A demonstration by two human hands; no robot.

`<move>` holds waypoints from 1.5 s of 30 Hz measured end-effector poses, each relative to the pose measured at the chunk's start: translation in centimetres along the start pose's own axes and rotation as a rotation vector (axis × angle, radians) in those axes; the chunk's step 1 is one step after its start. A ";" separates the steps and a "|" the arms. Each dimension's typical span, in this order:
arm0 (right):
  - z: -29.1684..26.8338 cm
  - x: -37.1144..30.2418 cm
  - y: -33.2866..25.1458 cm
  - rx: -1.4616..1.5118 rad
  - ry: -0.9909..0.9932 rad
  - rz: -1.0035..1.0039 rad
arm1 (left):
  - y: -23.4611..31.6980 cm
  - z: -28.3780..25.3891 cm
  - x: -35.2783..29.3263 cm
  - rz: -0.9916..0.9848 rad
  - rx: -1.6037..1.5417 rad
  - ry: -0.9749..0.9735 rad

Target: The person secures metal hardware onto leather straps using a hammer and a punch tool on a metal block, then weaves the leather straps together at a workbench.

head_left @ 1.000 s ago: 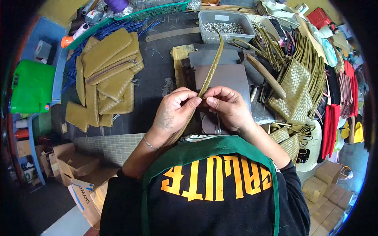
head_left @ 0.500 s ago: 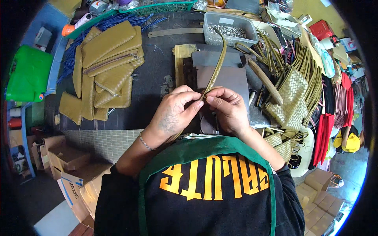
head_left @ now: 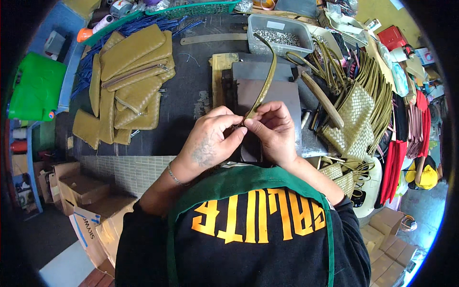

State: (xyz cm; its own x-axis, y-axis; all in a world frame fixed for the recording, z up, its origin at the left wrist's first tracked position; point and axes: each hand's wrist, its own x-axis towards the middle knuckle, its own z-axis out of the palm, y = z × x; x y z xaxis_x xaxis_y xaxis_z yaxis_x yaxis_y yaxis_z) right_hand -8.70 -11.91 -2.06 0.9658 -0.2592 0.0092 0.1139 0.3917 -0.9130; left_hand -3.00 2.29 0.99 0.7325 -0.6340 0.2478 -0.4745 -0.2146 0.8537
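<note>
Between my hands a narrow olive-gold strap (head_left: pixel 268 76) is pinched, its free end curving up and away over a dark brown board (head_left: pixel 275 100). My left hand (head_left: pixel 213 136) grips it with thumb and fingertips from the left. From the other side my right hand (head_left: pixel 275 131) holds the same spot, thumb and index finger pressed together and the other fingers curled. What lies exactly under the fingertips is too small to make out. Below the board's near edge, my apron hides part of the work.
Olive woven pouches (head_left: pixel 131 81) with zippers are piled at the left. A clear bin (head_left: pixel 279 36) of small metal pieces stands at the back. To the right lie a wooden-handled hammer (head_left: pixel 320 98) and a woven gold piece (head_left: pixel 351 119) with long loose strips. A metal ruler (head_left: pixel 213 38) lies farther back.
My right hand's fingers have lifted and curled slightly while the pinch stays on the strap. The strap's free end now bows a little more to the right.
</note>
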 end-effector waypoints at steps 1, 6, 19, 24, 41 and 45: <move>0.0 0.0 0.0 -0.020 -0.010 -0.041 | 0.1 0.0 0.0 -0.015 -0.016 0.011; -1.1 -0.2 -1.1 -0.161 -0.111 0.042 | 0.4 -0.1 0.2 0.017 -0.010 0.016; -6.1 14.1 -2.4 -1.215 0.250 -0.617 | 2.0 0.4 -0.1 0.177 -0.060 -0.168; -7.1 15.6 -2.8 -0.885 0.306 -0.500 | 2.3 -0.2 -0.7 0.242 -0.056 -0.262; -4.5 8.3 -4.1 0.230 0.014 -0.350 | 2.3 -0.6 -0.7 0.194 -0.012 -0.216; -4.4 7.4 -4.0 0.231 -0.006 -0.370 | 2.3 -0.6 -0.6 0.211 0.017 -0.206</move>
State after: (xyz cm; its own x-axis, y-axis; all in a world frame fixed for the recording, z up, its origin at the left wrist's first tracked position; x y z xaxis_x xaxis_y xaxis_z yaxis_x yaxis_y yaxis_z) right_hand -3.06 -19.27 -0.08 0.8515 -0.4142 0.3215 0.5009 0.4610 -0.7325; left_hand -4.23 2.66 3.06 0.5030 -0.8032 0.3192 -0.6150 -0.0731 0.7851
